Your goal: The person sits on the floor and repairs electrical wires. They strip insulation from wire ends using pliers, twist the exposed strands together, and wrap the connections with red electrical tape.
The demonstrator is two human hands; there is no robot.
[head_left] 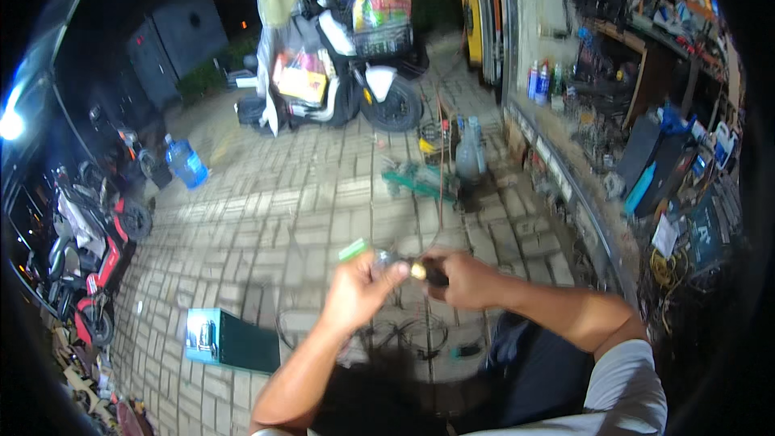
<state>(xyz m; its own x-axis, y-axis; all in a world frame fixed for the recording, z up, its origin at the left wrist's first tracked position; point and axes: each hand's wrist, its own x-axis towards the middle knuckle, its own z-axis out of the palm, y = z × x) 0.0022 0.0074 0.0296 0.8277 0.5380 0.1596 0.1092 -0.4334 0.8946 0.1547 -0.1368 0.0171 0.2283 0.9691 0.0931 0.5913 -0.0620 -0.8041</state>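
In front of me, above the brick paving, my two hands come together. My left hand (352, 294) is closed, thumb on top, around a small greyish metal piece (384, 259). A flat green-and-white strip (353, 249) shows just beyond its fingers; I cannot tell whether the hand holds it. My right hand (470, 278) is wrapped around a dark, short piece (434, 273) with a brass-coloured end (417, 270). That end points at the left thumb and appears to touch or nearly touch it. Blur hides the finer detail.
A dark green box (242, 344) stands at left, and loose cables (404, 335) lie below my hands. Ahead are a green tool-like object (420, 181), a grey jug (470, 153) and a loaded scooter (347, 56) beside a person. Cluttered shelves (646, 73) line the right; a blue water bottle (186, 163) stands left.
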